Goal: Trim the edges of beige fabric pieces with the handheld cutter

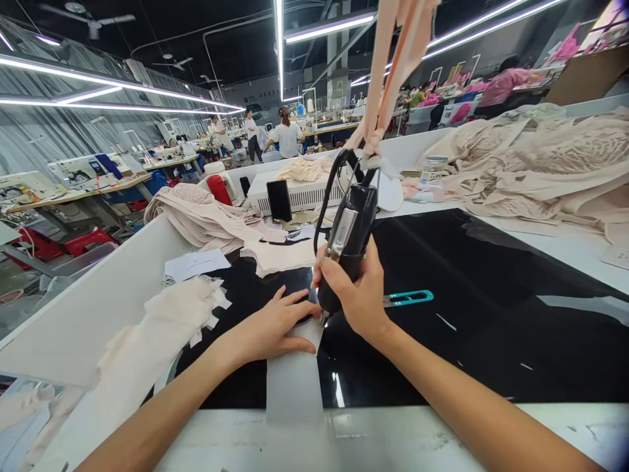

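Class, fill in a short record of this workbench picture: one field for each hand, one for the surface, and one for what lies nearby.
left hand: open, pressed flat on the pale fabric strip
right hand: closed round the black handheld tool, its tip down at the strip
surface: black mat on a white table
nearby: teal snips right of the right hand; cut pale pieces at left; beige fabric heap far right

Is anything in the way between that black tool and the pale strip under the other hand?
Nothing visible. The right hand grips the black tool right over the strip; the left hand presses it flat beside the tip.
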Demonstrator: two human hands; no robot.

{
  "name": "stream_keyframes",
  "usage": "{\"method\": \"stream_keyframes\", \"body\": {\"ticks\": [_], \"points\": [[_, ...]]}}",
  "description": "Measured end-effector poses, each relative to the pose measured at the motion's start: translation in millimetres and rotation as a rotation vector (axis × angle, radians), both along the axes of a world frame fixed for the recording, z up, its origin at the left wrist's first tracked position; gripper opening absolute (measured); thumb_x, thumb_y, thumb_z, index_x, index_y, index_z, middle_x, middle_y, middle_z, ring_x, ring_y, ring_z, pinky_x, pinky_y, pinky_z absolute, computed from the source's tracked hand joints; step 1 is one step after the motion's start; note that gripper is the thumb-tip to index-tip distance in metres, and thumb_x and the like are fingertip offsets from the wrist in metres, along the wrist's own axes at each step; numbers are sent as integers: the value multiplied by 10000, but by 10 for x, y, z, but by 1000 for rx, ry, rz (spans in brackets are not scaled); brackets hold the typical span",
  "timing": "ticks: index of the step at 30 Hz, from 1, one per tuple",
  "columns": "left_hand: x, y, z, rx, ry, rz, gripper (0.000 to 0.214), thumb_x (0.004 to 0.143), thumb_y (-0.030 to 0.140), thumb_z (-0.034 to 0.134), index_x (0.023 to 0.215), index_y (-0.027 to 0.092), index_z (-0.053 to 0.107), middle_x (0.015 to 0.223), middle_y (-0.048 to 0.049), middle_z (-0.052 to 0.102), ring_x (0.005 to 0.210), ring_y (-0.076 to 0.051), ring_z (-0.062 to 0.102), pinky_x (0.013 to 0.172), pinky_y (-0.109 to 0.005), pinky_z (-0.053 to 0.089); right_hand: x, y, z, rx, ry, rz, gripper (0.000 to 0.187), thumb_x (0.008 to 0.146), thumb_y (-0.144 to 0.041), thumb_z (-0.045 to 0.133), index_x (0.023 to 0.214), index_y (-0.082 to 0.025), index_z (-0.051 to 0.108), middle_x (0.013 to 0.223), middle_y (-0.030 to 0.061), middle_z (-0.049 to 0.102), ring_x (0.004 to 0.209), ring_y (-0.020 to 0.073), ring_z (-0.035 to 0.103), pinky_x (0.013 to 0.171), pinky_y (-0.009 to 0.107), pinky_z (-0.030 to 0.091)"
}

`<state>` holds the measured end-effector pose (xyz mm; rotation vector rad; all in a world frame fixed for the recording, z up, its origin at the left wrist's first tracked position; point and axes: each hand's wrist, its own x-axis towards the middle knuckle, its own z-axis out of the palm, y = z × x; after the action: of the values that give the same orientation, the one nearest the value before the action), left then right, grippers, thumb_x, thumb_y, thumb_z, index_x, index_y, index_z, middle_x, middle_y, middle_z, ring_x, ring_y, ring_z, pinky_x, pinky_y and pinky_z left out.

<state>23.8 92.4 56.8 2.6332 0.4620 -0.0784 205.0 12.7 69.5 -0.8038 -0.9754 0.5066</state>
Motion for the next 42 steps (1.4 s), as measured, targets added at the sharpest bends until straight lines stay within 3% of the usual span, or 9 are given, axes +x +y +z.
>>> {"method": "stream_keyframes", "body": {"ticks": [9, 16, 19, 24, 29, 42], "points": [[-61, -35, 11, 27, -15, -2, 382, 1039, 388, 903, 1353, 263, 727, 1574, -128, 724, 1711, -390, 457, 1408, -844, 131, -104, 62, -63, 10, -28, -30, 356, 907, -446, 879, 1085, -324, 596, 922, -13, 671, 764, 192, 629, 617, 333, 606], [-48, -33, 30, 35, -11, -6, 423, 1023, 356, 921, 1395, 266, 741, 1681, -135, 660, 1754, -394, 379, 1420, -832, 107, -175, 79, -76, 21, -8, -24, 373, 909, -440, 886, 1098, -325, 585, 906, -25, 659, 752, 185, 630, 612, 327, 609], [-46, -38, 45, 30, -6, -3, 446, 1026, 359, 920, 1420, 260, 736, 1655, -148, 678, 1732, -394, 421, 1423, -826, 105, -193, 86, -82, 19, -8, -14, 380, 900, -462, 889, 1090, -326, 590, 901, -27, 654, 726, 180, 618, 594, 329, 606], [-38, -56, 78, -3, 25, 28, 382, 1030, 347, 916, 1349, 263, 723, 1589, -111, 723, 1747, -388, 397, 1416, -839, 87, -103, 87, -41, 39, 17, -45, 391, 906, -460, 899, 1084, -320, 581, 870, -57, 679, 613, 148, 649, 540, 313, 621], [-27, -55, 106, -62, 53, 31, 339, 1032, 334, 913, 1294, 268, 708, 1662, -85, 689, 1791, -389, 297, 1409, -843, 39, -6, 95, -20, 57, 47, -61, 393, 909, -438, 925, 1074, -310, 592, 858, -69, 736, 560, 134, 680, 533, 310, 672], [-37, -35, 73, -66, 20, 14, 343, 1036, 362, 896, 1326, 286, 730, 1643, -90, 699, 1772, -383, 343, 1399, -848, 22, -38, 46, -23, 51, 5, -51, 361, 921, -412, 915, 1061, -320, 595, 840, -63, 723, 562, 154, 708, 525, 324, 680]]}}
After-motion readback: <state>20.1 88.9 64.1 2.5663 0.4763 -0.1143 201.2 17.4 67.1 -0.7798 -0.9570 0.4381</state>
